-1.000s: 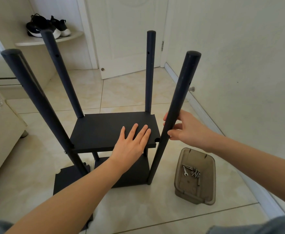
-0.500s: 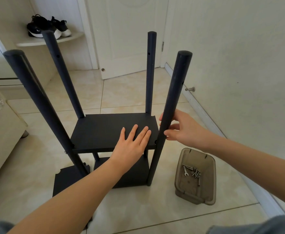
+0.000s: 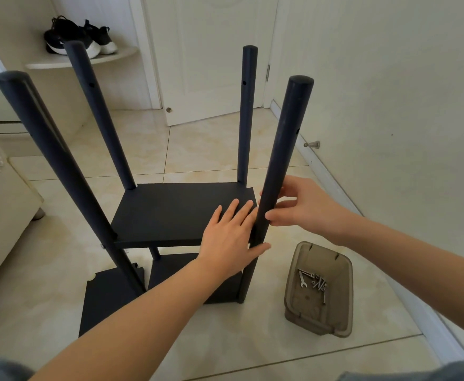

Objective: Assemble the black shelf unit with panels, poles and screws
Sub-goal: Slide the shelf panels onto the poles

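- Nearest to us, the two bare forearms reach in from the bottom edge over the tiled floor (image 3: 225, 339).
- At near left we see a loose black panel (image 3: 107, 303) lying flat on the floor, just beside the foot of the near left pole (image 3: 57, 166); the left forearm hides part of it.
- At near right a smoky plastic bin (image 3: 318, 323) stands on the floor, apart from the shelf unit. In it we make out screws (image 3: 318, 284) and small wrenches (image 3: 301, 279).
- The left hand (image 3: 230, 235) lies flat on the near right corner of the upper panel (image 3: 175, 213). Its fingers are straight and lightly spread, and its thumb reaches out across the front of the near right pole (image 3: 280, 160).
- The right hand (image 3: 302, 207) grips that pole just above the upper panel's corner, thumb in front and the other fingers curled round behind.
- The near right pole stands on the floor, leaning slightly, against the corner of the lower panel (image 3: 178, 270).
- The upper panel sits level between four poles, above the lower one.
- The far left pole (image 3: 98, 114) and far right pole (image 3: 246, 114) rise from its far corners.
- Farthest off we see a white door (image 3: 211, 64), a doorstop (image 3: 313, 144) on the right wall, and dark shoes (image 3: 74, 37) on a corner shelf (image 3: 87, 60).
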`<state>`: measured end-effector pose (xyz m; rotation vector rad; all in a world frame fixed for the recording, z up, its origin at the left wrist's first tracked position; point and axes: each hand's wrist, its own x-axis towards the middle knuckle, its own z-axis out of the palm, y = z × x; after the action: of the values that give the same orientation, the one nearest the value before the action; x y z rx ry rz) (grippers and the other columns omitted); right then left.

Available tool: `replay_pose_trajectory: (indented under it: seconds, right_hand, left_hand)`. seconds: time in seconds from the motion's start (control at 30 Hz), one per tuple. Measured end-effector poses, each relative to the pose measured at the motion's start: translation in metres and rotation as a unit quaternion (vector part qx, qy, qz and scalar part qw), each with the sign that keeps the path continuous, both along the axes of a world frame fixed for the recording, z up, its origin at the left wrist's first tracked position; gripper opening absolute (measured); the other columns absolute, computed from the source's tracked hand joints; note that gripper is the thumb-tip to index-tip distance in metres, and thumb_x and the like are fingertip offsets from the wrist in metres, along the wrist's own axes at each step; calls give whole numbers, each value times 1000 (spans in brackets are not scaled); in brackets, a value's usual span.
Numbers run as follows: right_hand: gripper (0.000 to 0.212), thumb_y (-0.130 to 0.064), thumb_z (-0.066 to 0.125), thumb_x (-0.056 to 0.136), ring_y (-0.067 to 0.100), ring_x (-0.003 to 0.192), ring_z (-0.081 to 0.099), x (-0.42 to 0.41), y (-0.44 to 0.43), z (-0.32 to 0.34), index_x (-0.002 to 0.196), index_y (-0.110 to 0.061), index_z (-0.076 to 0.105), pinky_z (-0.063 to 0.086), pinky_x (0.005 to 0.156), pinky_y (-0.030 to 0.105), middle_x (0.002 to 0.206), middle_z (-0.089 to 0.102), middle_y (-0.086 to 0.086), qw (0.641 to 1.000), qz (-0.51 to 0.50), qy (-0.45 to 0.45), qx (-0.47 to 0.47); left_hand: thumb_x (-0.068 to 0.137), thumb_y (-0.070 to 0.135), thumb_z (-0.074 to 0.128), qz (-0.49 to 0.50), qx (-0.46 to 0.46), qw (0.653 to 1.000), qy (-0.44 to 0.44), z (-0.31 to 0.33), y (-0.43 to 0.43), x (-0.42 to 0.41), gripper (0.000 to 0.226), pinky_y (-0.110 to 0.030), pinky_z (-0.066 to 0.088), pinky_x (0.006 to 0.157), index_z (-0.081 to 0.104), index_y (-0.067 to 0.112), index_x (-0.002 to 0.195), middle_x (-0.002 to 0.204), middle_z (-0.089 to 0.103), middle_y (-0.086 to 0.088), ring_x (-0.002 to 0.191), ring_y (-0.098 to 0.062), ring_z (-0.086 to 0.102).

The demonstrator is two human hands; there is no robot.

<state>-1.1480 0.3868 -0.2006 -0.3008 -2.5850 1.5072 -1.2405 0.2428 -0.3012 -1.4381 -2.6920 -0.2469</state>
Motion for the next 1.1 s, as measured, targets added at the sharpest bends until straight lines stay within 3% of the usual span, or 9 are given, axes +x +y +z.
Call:
replay_pose_trajectory:
  seconds: [0.2,0.37,0.57,0.67,0.77,0.83,0.93,1.1]
  right_hand:
    - [36,-7,74,83,10,97,71,-5,18,11,109,-30,64,57,70,21,106,71,-7,994,70,-68,-50]
    - [26,-9,69,90,19,98,71,-36,35,8,114,-15,63,61,74,31,109,71,3,994,-21,-88,-65]
    - [33,-24,65,93,26,105,59,-97,26,-12,123,-21,50,57,53,22,115,57,1,987,-59,-137,-60]
    - [31,-38,64,92,19,87,55,-125,20,-27,113,-26,45,51,39,19,107,51,-3,980,-94,-173,-28]
    - [38,-44,63,91,16,79,52,-140,21,-42,117,-29,40,48,35,18,119,48,3,978,-103,-181,-17]
    - [43,-44,61,92,18,91,57,-147,22,-48,127,-30,40,51,42,19,134,48,7,981,-91,-167,-27]
    - [54,-42,52,98,32,125,53,-156,19,-50,145,-24,33,51,65,26,145,46,6,983,-86,-157,-28]
    - [50,-37,45,103,39,131,48,-165,20,-52,147,-20,27,52,80,39,149,41,10,983,-94,-160,-8]
  left_hand:
    - [97,68,29,-10,3,1000,-6,-1,6,-3,73,-45,-2,123,14,32,159,167,16,8,155,-22,4]
    - [98,68,27,-17,-11,1000,-15,0,4,-6,72,-46,-2,123,15,31,159,167,12,7,155,-23,0]
    - [97,68,27,-19,-12,999,-24,3,4,-6,73,-48,-3,124,16,30,159,167,11,7,155,-23,-1]
    - [97,68,28,-12,-6,1000,-23,3,2,-9,73,-47,-3,123,16,30,159,167,12,7,155,-23,0]
    - [98,68,28,-8,-3,1000,-17,1,0,-14,73,-47,-2,123,16,29,159,167,13,6,155,-24,1]
    - [98,68,28,-8,1,1000,-19,0,-2,-16,74,-47,-2,123,15,30,159,167,14,6,155,-24,2]
    - [97,68,28,-9,4,1000,-13,0,-4,-17,74,-46,-4,122,16,29,159,167,15,5,155,-25,3]
    - [97,69,27,-10,4,1000,-10,-2,-5,-17,75,-45,-9,117,17,28,159,167,15,5,155,-25,2]
